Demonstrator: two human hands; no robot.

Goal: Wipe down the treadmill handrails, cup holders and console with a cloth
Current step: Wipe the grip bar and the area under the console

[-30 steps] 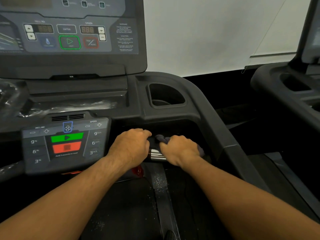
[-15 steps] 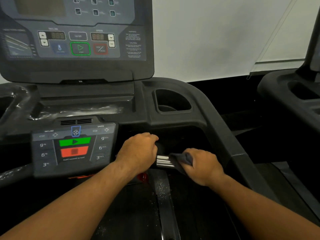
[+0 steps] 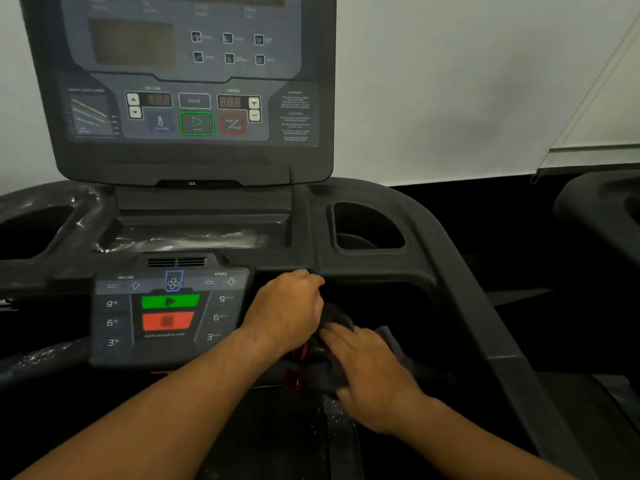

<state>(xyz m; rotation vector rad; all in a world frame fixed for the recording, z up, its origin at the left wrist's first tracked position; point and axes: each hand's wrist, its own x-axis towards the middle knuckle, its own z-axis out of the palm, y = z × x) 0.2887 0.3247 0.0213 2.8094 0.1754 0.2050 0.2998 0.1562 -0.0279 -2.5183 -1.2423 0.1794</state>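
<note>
The treadmill console [image 3: 194, 98] stands upright at the top, with the lower control panel [image 3: 169, 313] below it. My left hand [image 3: 287, 310] grips the short inner handrail just right of that panel; the bar itself is hidden under both hands. My right hand [image 3: 367, 372] lies over the dark cloth [image 3: 391, 337] and holds it around the same bar, fingertips almost touching my left hand. The right cup holder [image 3: 367, 230] sits behind the hands, and the left cup holder [image 3: 31, 230] is at the far left edge.
The long right handrail [image 3: 485, 306] slopes down toward me on the right. A tray with crinkled plastic film [image 3: 187, 237] lies between the cup holders. A red safety clip [image 3: 298, 379] hangs below my hands. Another treadmill [image 3: 602, 209] stands at the right.
My right hand slid the cloth left along the bar, covering the silver grip section and closing up to my left hand. The left hand kept its hold. The view tilted upward.
</note>
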